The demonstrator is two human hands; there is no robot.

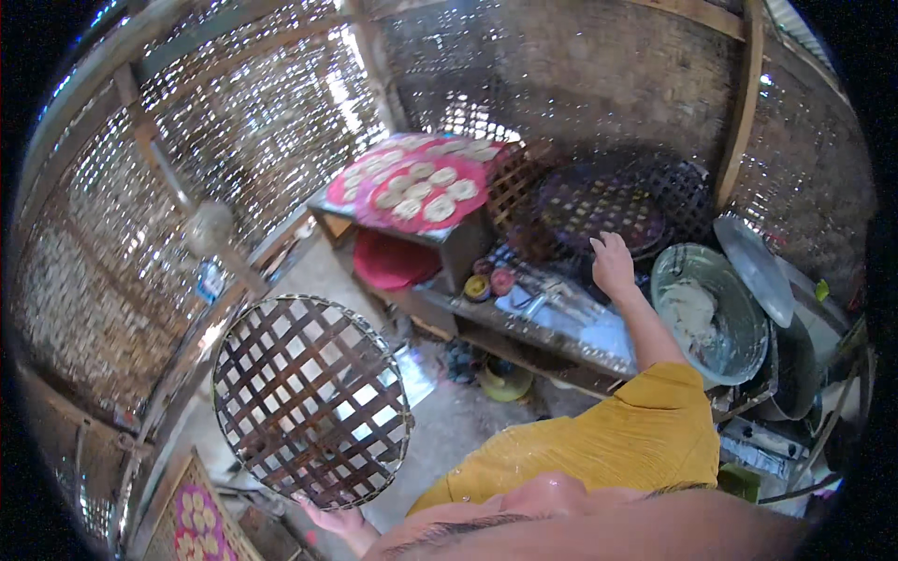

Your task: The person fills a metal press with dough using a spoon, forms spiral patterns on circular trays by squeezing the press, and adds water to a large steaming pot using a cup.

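On the left I hold up a round, open-lattice bamboo tray [313, 397]. My left hand [329, 517] grips its lower rim, and the tray has nothing on it. My right arm reaches forward over the low bench. At its end my right hand [613, 262] has its fingers stretched out, with nothing seen in them. Just beyond it lies a dark round lattice tray [599, 210], with smaller dark woven pieces leaning around it. Another brown lattice tray [513, 192] stands tilted to the left of that one.
Pale flat rounds lie on pink sheets [412, 182] atop a box stand. A red cloth-like round [398, 260] sits underneath. To the right is a green basin [678, 271] of white dough, with a metal lid [756, 266] leaning by it. Small jars [502, 280] stand on the bench.
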